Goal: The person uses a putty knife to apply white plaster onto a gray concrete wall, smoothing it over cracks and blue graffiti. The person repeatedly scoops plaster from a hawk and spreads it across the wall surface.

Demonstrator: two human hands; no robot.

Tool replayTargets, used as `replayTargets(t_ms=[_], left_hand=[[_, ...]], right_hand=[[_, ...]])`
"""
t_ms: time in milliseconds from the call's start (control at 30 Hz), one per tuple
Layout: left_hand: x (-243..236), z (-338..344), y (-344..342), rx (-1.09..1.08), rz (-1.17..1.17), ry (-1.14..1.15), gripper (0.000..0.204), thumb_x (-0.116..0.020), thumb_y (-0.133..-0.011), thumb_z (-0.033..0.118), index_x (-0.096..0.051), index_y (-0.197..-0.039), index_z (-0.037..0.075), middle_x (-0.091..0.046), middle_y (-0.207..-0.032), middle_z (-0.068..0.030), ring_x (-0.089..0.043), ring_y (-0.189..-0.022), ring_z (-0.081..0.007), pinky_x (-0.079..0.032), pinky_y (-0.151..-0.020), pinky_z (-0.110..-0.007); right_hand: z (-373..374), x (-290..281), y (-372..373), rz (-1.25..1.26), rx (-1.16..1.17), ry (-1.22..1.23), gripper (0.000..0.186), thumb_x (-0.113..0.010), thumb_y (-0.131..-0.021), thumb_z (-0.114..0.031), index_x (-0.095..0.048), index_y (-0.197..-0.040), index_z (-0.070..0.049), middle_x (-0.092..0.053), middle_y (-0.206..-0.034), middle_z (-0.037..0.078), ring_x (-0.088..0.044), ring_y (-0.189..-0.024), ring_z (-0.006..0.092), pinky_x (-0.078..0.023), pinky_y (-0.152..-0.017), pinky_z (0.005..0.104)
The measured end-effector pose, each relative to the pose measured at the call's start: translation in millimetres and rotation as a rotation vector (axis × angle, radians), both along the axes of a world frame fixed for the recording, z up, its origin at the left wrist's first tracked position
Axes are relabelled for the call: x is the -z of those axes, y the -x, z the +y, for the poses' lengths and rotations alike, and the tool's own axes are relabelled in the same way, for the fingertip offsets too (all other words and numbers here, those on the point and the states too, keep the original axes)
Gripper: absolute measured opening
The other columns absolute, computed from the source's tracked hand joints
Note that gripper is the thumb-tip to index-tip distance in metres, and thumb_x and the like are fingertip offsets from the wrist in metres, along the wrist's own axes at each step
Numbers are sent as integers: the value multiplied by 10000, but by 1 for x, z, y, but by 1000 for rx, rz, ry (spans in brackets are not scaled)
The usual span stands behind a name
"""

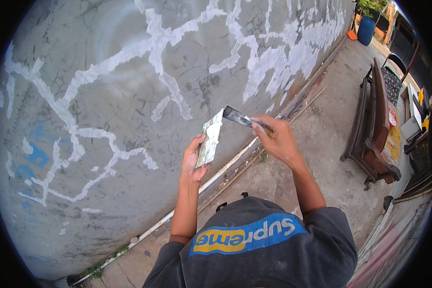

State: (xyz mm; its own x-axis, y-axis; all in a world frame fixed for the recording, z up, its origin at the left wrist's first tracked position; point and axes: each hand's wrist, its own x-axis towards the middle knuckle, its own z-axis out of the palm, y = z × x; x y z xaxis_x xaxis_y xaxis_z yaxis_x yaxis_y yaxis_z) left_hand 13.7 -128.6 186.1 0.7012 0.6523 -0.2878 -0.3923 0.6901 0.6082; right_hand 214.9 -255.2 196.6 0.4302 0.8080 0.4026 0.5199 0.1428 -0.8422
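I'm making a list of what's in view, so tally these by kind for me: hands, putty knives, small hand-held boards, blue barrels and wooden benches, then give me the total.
Hands (left hand, right hand): 2
Putty knife: 1
Small board: 1
Blue barrel: 1
Wooden bench: 1
Total: 6

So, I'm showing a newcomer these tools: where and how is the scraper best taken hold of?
Grip the scraper by the end opposite its blade, probably from the right, where the right hand pinches it: the flat blade points up-left toward the white paste on the board, making that other end likelier to suit.
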Motion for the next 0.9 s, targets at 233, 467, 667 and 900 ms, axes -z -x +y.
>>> replayTargets(t_ms=[233, 467, 667, 900], left_hand=[[3, -3, 3, -25, 49, -11, 184, -554, -896, 173, -531, -1017, 36, -593, -791, -71, -428, -381, -70, -330, -261, -175], [15, 3, 3, -118, 159, -34, 184, -566, -888, 179, -543, -987, 25, -618, -792, -53, -503, -441, -73, -365, -292, -175], [27, 13, 3, -193, 203, -32, 186, -553, -893, 179, -547, -1017, 41, -648, -839, -47, -587, -525, -90, -407, -333, -176], [41, 26, 7, -242, 267, -182, 245, -532, -906, 204, -544, -1074, 25, -657, -905, -57, -630, -622, -99, -436, -393, -179]], right_hand=[[1, 1, 11, -26, 8, -50, 190, -616, -870, -120, -658, -1039, -44, -603, -650, 141, -451, -478, 183, -401, -497, 315], [-6, 7, 22, -66, -23, 18, 181, -617, -860, -107, -653, -1018, -26, -532, -591, 132, -413, -471, 171, -373, -476, 317], [-8, 9, 33, -105, -47, -9, 166, -614, -857, -91, -659, -1000, -18, -596, -669, 152, -472, -488, 198, -414, -508, 315], [-10, 16, 35, 75, -150, 110, 165, -614, -873, -93, -661, -1004, -5, -652, -736, 111, -603, -596, 161, -475, -577, 284]])
